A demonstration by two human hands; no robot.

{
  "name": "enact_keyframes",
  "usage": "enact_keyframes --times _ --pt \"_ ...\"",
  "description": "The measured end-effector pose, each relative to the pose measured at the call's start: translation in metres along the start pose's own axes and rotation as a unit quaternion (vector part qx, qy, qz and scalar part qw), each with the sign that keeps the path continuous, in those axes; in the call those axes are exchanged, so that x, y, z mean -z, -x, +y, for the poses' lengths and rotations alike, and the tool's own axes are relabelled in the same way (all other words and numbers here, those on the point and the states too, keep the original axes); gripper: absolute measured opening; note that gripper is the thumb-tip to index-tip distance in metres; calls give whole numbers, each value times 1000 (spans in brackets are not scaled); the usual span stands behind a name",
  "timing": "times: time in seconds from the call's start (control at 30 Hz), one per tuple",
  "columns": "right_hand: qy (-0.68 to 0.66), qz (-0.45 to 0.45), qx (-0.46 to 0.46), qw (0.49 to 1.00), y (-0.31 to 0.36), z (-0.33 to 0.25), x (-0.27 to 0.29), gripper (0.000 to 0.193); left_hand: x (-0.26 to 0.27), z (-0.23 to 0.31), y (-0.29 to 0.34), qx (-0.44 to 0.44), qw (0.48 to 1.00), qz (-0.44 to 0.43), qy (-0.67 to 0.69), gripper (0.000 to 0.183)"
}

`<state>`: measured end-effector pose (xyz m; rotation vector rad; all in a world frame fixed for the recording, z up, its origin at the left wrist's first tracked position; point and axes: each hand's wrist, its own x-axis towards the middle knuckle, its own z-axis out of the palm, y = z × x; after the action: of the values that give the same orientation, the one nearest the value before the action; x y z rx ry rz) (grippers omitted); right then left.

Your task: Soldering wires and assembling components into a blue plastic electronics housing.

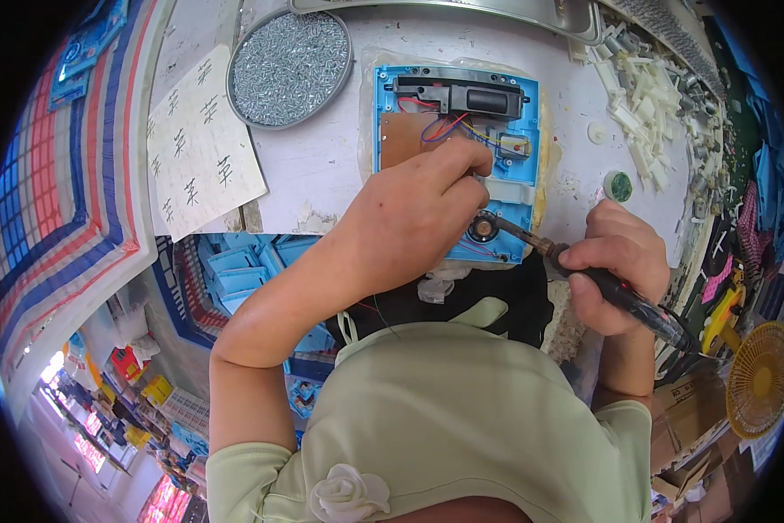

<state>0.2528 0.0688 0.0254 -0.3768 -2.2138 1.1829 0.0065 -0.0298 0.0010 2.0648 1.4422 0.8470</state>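
A blue plastic housing (529, 187) lies on the worktable in front of me. Inside it are a black battery-box-like part (488, 102), a brown panel (402, 138), a small motor (514, 146), thin coloured wires (448, 128) and a small round speaker (483, 228). My right hand (623, 257) grips a soldering iron (614, 295), its tip touching or just above the speaker's edge. Over the housing's middle, my left hand (409, 213) is closed in a pinch; its fingertips and anything between them are hidden behind the hand.
A round tray (346, 83) of small metal screws stands back left, beside a handwritten paper sheet (209, 187). White plastic parts (636, 113) and small metal motors lie at the right, near a small green roll (617, 186). A yellow fan (762, 379) is at the far right.
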Motion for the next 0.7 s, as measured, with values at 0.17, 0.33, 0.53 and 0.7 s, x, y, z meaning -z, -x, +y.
enact_keyframes --times 0.17,0.33,0.53,0.7 --pt "1 -4 -5 1000 -1 0 -2 20 -1 -1 0 -10 1000 11 2 25" --pt "17 -13 -22 1000 -2 -1 0 19 -1 -1 -1 -9 1000 11 -2 25" --pt "-30 32 -135 990 6 -5 -1 17 -1 0 0 -4 1000 5 -7 25" --pt "-26 48 -121 991 12 -4 2 18 -1 -1 -1 -5 1000 3 -9 25"
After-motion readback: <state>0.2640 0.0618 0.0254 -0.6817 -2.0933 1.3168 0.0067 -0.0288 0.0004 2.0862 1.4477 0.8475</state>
